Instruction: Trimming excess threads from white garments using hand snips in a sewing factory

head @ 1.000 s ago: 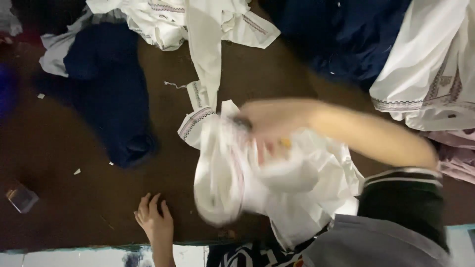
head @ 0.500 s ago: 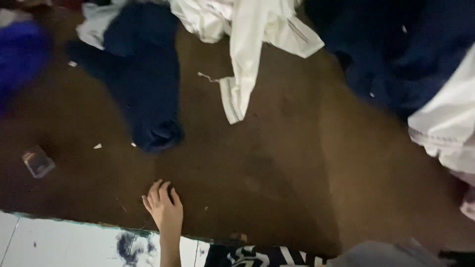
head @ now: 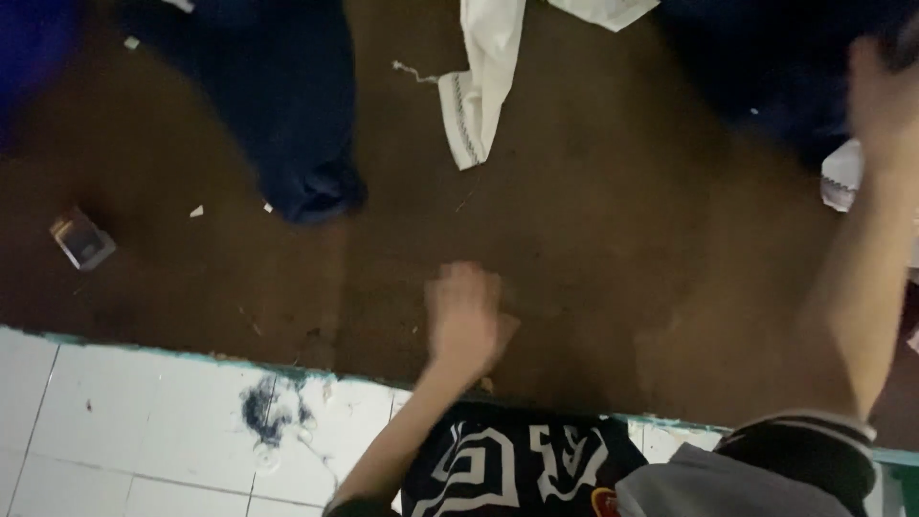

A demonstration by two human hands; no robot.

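Observation:
My left hand (head: pixel 464 316) is blurred and lies low on the brown table (head: pixel 593 249) close to its front edge, with nothing in it. My right arm reaches up along the right side. My right hand (head: pixel 881 91) is a blur at the top right, against a dark blue garment (head: pixel 766 86); its fingers cannot be made out. A white sleeve with a patterned cuff (head: pixel 479 96) hangs down from the top middle. A small white cloth piece (head: pixel 840 177) shows beside my right forearm.
A navy garment (head: pixel 287 124) lies at the upper left. A small flat object (head: pixel 81 239) sits near the table's left edge, with scraps of thread and paper around. A white tiled floor (head: pixel 124 421) runs below the table's front edge.
The white garment held a second ago is gone from my right hand. My left hand has slid to the right along the table edge. My right arm has come back into view, reaching up at the right.

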